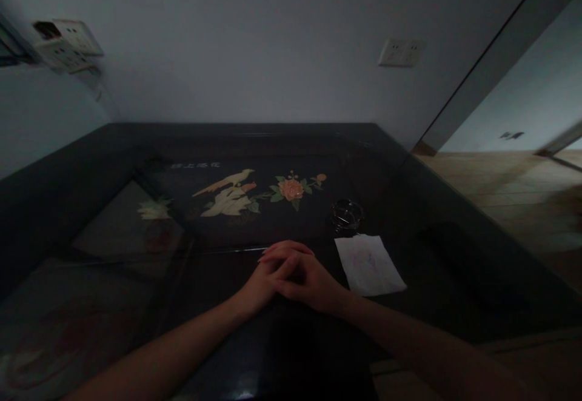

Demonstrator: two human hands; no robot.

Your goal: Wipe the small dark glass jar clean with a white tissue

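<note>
In the head view, the left hand [260, 281] and right hand [318, 283] are folded, fingers [291, 245] laced together. Just right of the fingers, crinkly white paper [369, 266] lies on the shiny black desk [386, 171]. Past the fingers are a round, shiny dish [346, 214], a pale bird picture [233, 180] and an orange flower picture [291, 189].

The left hand [264, 277] and right hand [316, 280] are clasped, fingers interlaced, over the near part of a dark glossy table [273, 140]. Toward its right edge, a creased sheet of white paper [370, 266] lies just beside the right hand, with a round, shiny dish [347, 214] behind it. A bird-and-flower picture [230, 198] spreads toward the far edge, which meets a pale wall [240, 49] bearing a socket plate [402, 53].
</note>
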